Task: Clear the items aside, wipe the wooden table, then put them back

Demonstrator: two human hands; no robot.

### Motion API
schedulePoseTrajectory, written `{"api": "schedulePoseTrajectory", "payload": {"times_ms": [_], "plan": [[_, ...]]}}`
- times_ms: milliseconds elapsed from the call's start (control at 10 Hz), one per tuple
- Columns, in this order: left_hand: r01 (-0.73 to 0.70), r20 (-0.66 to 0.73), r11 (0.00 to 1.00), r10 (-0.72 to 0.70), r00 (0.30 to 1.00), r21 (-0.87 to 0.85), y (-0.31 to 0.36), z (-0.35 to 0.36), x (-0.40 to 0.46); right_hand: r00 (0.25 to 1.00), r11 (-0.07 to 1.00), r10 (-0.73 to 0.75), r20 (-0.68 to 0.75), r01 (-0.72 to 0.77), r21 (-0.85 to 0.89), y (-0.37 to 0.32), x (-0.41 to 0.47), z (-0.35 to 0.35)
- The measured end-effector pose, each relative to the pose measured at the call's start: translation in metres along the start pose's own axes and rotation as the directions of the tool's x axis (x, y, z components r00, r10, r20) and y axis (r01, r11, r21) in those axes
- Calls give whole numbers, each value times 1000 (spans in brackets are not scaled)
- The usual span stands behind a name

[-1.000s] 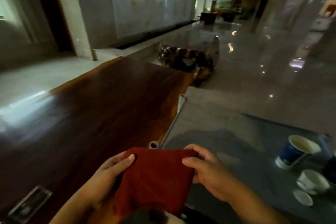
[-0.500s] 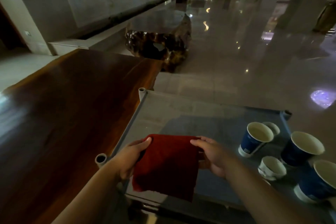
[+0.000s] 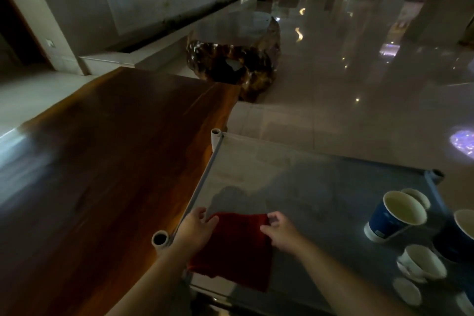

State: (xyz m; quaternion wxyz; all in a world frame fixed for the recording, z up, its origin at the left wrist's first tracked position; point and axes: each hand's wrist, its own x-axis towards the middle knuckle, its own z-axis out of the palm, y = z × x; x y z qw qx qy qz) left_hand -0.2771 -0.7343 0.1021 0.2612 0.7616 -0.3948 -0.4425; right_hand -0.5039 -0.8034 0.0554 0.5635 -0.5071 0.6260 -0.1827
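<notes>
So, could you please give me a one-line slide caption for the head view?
Both hands, left and right, hold a dark red cloth over the grey cart shelf beside the wooden table.

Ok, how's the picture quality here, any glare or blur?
Head view: dim overall; ceiling lights glare off the floor; the table smears at its left edge; wide-angle bending of the walls; the cloth and cups stay fairly sharp.

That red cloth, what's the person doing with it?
A person holds the red cloth by its top corners with the left hand and right hand, over a grey cart. Blue cups and a small white cup sit on the cart. The wooden table beside it looks bare.
</notes>
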Motion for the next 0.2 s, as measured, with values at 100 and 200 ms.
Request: {"api": "schedulePoseTrajectory", "payload": {"times_ms": [100, 200], "plan": [[-120, 60, 991, 116, 991, 59, 0, -25, -14, 998, 983, -55, 5, 55, -173, -5, -7, 1], [-223, 62, 970, 218, 974, 93, 3, -59, -21, 989, 961, -145, -16, 137, -239, -19, -20, 0]]}}
